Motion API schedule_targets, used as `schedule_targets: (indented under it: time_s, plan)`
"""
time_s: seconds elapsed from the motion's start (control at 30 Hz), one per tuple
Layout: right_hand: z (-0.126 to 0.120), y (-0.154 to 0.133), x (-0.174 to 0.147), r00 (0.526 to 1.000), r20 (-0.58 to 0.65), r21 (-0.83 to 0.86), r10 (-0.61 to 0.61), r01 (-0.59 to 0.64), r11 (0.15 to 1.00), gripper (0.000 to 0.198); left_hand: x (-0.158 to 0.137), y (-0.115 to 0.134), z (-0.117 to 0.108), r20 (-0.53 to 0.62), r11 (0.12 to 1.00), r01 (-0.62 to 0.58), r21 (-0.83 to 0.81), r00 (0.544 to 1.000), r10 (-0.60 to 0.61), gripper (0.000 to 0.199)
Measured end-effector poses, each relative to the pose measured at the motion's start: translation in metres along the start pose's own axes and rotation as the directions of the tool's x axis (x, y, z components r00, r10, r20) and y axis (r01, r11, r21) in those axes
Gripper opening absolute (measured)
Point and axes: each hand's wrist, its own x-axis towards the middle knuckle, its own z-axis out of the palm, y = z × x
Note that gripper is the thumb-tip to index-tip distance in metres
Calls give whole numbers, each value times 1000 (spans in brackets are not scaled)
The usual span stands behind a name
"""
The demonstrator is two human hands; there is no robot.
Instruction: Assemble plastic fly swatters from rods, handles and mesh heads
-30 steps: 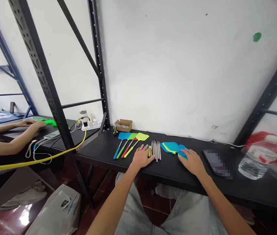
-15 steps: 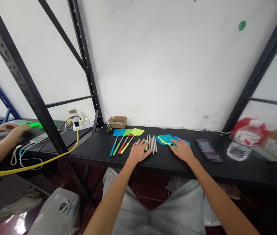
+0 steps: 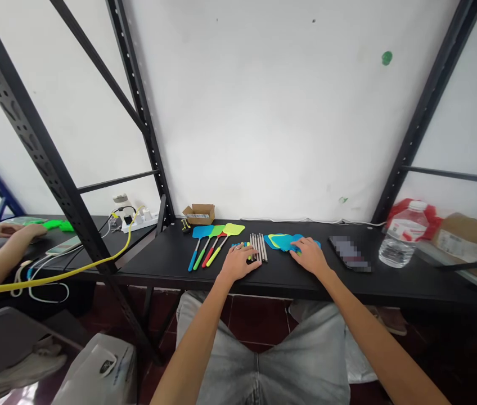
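My left hand (image 3: pixel 237 262) lies flat on the black table (image 3: pixel 297 275), fingers spread, touching a row of grey metal rods (image 3: pixel 257 246) and some small coloured handle pieces. My right hand (image 3: pixel 308 255) rests palm down on a pile of blue and yellow flat swatter heads (image 3: pixel 281 241). To the left of my left hand lie several assembled fly swatters (image 3: pixel 213 241) with blue, green, red and yellow handles. Neither hand grips anything.
A small cardboard box (image 3: pixel 198 214) sits at the back by the black rack post. A phone (image 3: pixel 348 252), a water bottle (image 3: pixel 399 235) and a red bag are to the right. Another person's hands (image 3: pixel 14 232) work at the left table, near a power strip (image 3: pixel 137 221) and yellow cable.
The view has shifted and tilted slightly. Both hands have stayed flat on the table, the left by the rods, the right on the swatter heads.
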Motion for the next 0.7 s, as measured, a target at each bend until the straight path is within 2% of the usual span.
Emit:
schedule_targets:
  time_s: [0.1, 0.27, 0.47, 0.57, 0.7]
  plan:
    - [3, 3, 0, 1000, 0, 9, 13, -13, 1000, 26, 0, -2, 3, -48, 1000, -15, 6, 999, 15, 41]
    - [1, 1, 0, 998, -63, -36, 18, -20, 999, 28, 0, -4, 5, -151, 999, 10, 34, 989, -5, 47]
    - [-11, -5, -2, 954, -192, -113, 230, -254, 961, 27, 1, -3, 5, -226, 967, 227, 113, 954, -198, 33]
    - [-14, -2, -3, 894, -279, -89, 350, -387, 918, 24, 1, -3, 5, -226, 959, 248, 136, 950, -214, 29]
    - [-16, 2, -4, 753, -383, 95, 536, -545, 833, 25, 0, -2, 6, -257, 952, 268, 145, 940, -225, 29]
